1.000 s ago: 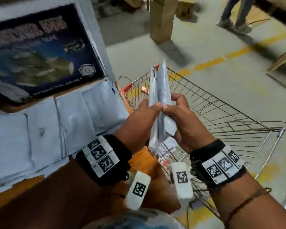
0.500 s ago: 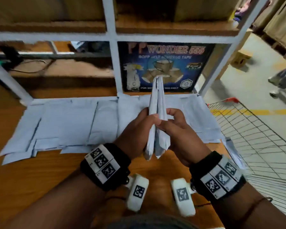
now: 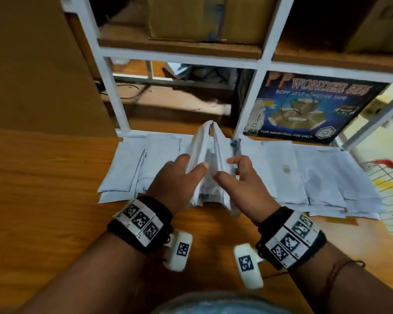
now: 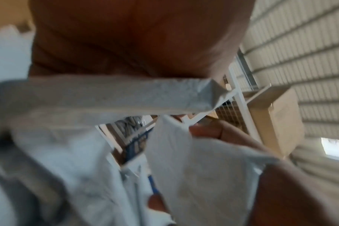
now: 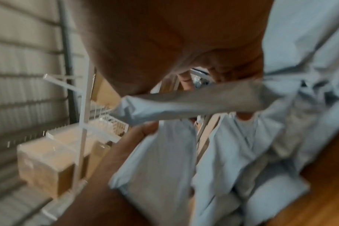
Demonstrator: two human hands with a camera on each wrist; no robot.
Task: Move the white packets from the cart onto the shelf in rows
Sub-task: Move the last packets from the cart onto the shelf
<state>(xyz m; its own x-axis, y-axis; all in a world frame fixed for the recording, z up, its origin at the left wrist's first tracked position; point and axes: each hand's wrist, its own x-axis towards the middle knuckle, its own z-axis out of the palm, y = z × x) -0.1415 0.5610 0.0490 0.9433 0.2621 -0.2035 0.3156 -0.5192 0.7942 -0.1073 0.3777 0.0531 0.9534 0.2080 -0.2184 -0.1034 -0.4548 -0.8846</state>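
Note:
Over the wooden shelf [image 3: 43, 189] I hold two white packets [image 3: 210, 152] upright. Their tops touch and their lower ends spread apart. My left hand [image 3: 192, 166] grips the left packet [image 4: 106, 94] and my right hand [image 3: 229, 168] grips the right packet [image 5: 194, 104]. Flat white packets lie in a row along the back of the shelf, some to the left [image 3: 127, 168] and more to the right [image 3: 315, 177], partly overlapping. The wire cart [image 3: 386, 177] shows only at the right edge, and its inside is out of sight. Both wrist views are blurred.
White shelf posts [image 3: 120, 109] stand behind the row. A blue tape box [image 3: 308, 109] stands at the back right, behind the packets. A tall cardboard box [image 3: 39, 71] blocks the left side, and more cartons [image 3: 202, 17] sit on the upper shelf. Bare wood lies in front.
The view has swung from the cart to the shelf. Both hands carried the packets over the row; the packets, pressed together before, now spread apart at the bottom as the hands separate.

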